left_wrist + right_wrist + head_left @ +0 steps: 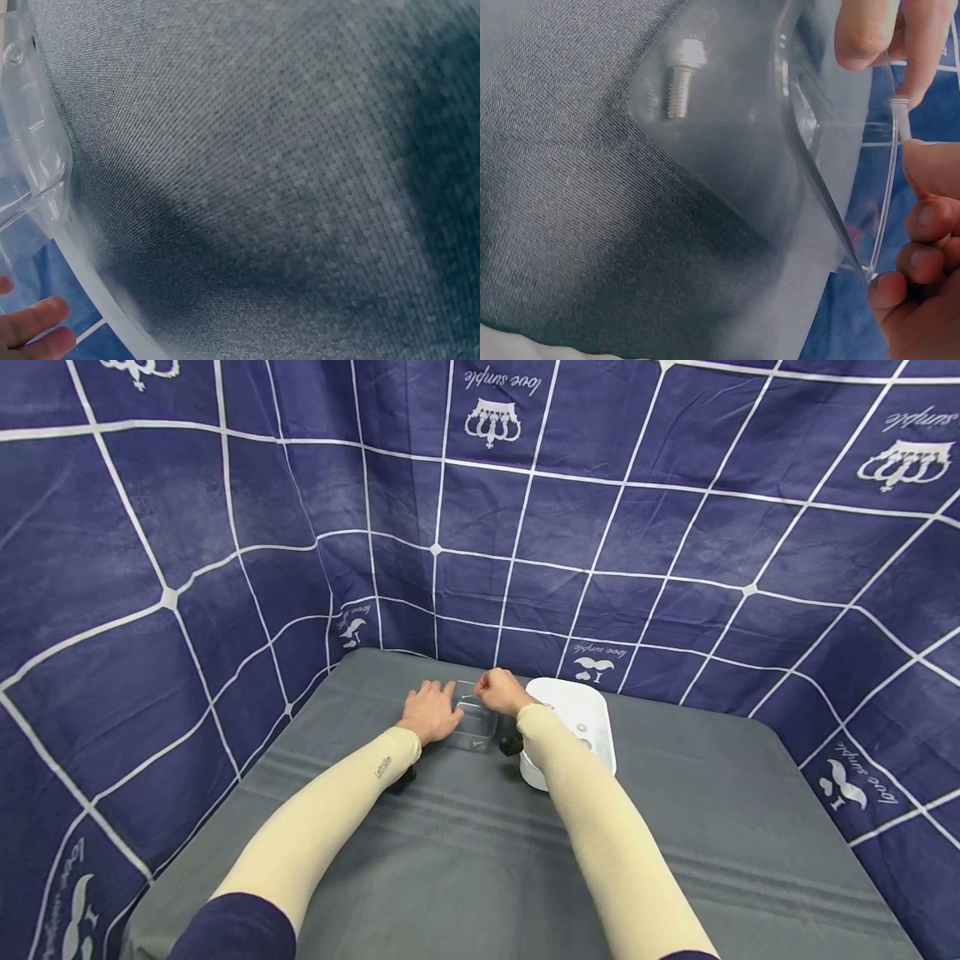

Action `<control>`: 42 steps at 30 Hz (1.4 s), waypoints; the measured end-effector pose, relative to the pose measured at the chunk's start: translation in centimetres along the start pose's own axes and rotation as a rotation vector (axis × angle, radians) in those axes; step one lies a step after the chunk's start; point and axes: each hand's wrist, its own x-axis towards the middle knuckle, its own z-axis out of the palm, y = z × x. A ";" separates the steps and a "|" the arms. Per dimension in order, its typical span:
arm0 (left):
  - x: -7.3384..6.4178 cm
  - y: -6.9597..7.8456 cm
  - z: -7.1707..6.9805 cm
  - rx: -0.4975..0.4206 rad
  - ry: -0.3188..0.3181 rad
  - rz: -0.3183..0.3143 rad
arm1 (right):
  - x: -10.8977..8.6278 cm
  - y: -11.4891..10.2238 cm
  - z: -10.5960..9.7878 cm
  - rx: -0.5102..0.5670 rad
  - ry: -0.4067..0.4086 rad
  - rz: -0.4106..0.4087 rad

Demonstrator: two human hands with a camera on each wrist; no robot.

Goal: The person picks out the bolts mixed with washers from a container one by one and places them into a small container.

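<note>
A clear plastic box sits on the grey cloth, its near wall close in the right wrist view. My left hand rests at its left side with fingers spread, and two of those fingertips appear near its rim. Over the far part of the box, my right hand pinches a small bolt between its fingertips, the bolt's head pointing towards the left hand. Another silvery bolt lies in the box's near end. The left wrist view catches the box's edge and a few fingertips.
A white basin stands just right of the box, partly under my right forearm, with small metallic pieces inside. Blue curtains with white lines hang behind and beside the table.
</note>
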 end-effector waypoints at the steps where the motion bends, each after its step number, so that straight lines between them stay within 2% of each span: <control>1: 0.1 0.1 0.0 -0.003 -0.001 0.002 | 0.1 0.1 0.0 0.004 -0.002 -0.004; 7: 0.3 0.1 0.0 -0.002 0.010 0.000 | 0.0 0.5 -0.7 -0.012 0.021 -0.031; 15: 0.3 -0.2 0.4 0.005 0.020 0.006 | -1.3 1.5 -2.3 -0.006 0.081 -0.054; 20: 0.0 -0.2 0.5 0.007 0.005 0.001 | -2.1 2.7 -3.0 -0.009 0.101 -0.050; 27: 0.2 0.1 -0.1 0.025 0.027 0.032 | -3.0 4.0 -4.2 0.036 0.117 -0.025; 34: 0.7 0.4 -0.9 0.058 0.009 0.048 | -3.3 4.8 -5.4 0.037 0.147 -0.012; 42: 1.0 0.5 -0.8 0.078 0.001 0.074 | -4.2 5.9 -6.1 0.063 0.149 -0.012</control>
